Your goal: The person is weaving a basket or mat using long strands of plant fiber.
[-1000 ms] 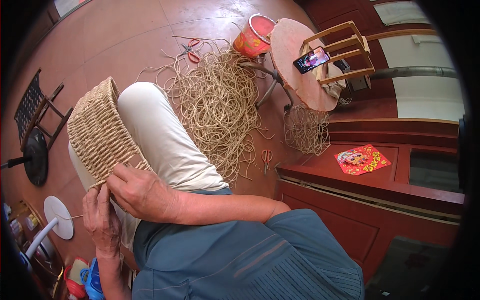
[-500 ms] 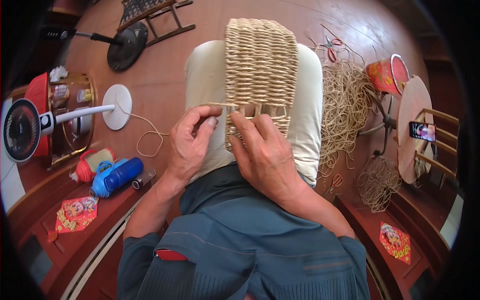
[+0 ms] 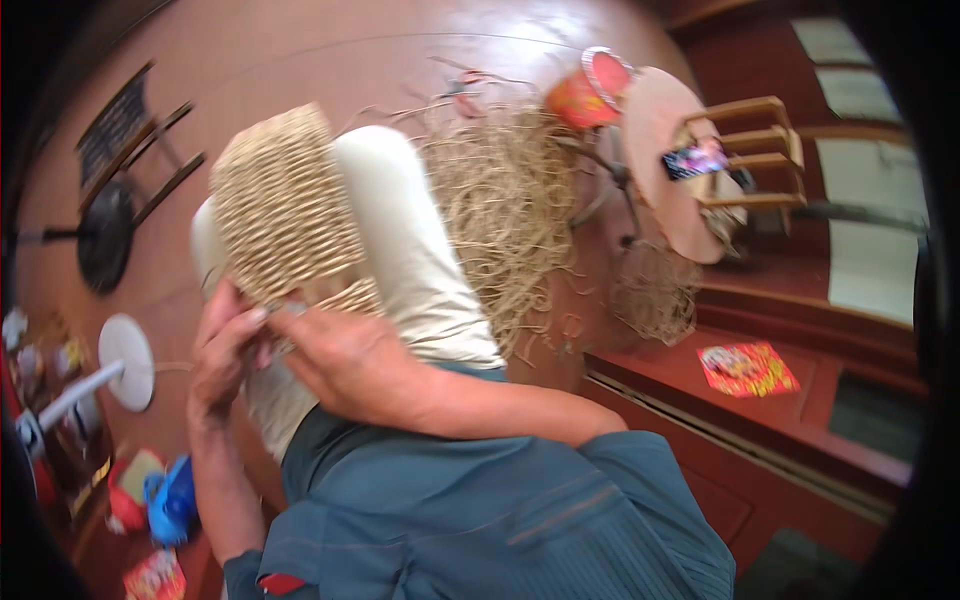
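Note:
A woven straw-coloured cord panel (image 3: 285, 200) rests on a cream cloth-covered cushion (image 3: 400, 240) in front of me, with an open gap in the weave near its closer end. My left hand (image 3: 225, 350) is closed at the panel's near left corner, thumb and fingers pinched on the cord there, which is blurred. Beside it, my right hand (image 3: 355, 360) lies across the near end of the weave. Its fingertips are closed on the panel's edge by the gap, almost meeting the left fingers.
Loose cord (image 3: 505, 220) is heaped on the floor right of the cushion, with red-handled scissors (image 3: 463, 90) at its far end. Further right are a red bucket (image 3: 585, 95), a round board (image 3: 660, 120) and a phone (image 3: 695, 160) on a wooden rack. A fan stand (image 3: 125, 362) and blue bottle (image 3: 175, 500) stand left.
The view has swung to the right, so the panel and cushion appear further left and tilted. My hands have come closer together, the left fingers now at the panel's corner.

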Available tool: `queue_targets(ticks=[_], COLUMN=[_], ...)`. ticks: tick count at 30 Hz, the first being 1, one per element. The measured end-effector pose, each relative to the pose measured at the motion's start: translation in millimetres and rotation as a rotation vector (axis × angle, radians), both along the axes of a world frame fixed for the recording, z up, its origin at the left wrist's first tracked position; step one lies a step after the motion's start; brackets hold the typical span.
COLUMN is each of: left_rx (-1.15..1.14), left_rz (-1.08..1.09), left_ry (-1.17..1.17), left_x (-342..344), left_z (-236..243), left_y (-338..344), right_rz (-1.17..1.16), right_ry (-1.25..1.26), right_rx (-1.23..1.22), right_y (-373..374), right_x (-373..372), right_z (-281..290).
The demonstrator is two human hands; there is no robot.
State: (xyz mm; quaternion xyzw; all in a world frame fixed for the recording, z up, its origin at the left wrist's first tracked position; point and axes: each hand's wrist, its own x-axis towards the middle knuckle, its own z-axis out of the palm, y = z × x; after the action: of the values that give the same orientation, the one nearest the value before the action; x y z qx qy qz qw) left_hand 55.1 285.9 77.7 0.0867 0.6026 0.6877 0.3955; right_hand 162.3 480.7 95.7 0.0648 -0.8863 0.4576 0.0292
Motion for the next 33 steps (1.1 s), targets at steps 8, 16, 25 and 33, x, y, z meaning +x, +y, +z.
queue_targets(ticks=[8,16,25,33], left_rx=[0.029,-0.005,0.318,0.112], left_rz=[-0.004,0.152,0.405,0.288], left_ry=[-0.023,0.115,-0.231,-0.107], left_x=[-13,-2,42,38], left_z=[-25,-50,-10,54], left_y=[-17,-17,-35,-41], right_rz=[-0.056,-0.057,-0.068,-0.066], right_ry=[0.088,0.096,0.197,0.293], right_rx=[0.077,0.068,0.051,0.001], right_y=[1,3,-1,-10], right_x=[3,3,3,-8], right_z=[-4,-7,-10,-4])
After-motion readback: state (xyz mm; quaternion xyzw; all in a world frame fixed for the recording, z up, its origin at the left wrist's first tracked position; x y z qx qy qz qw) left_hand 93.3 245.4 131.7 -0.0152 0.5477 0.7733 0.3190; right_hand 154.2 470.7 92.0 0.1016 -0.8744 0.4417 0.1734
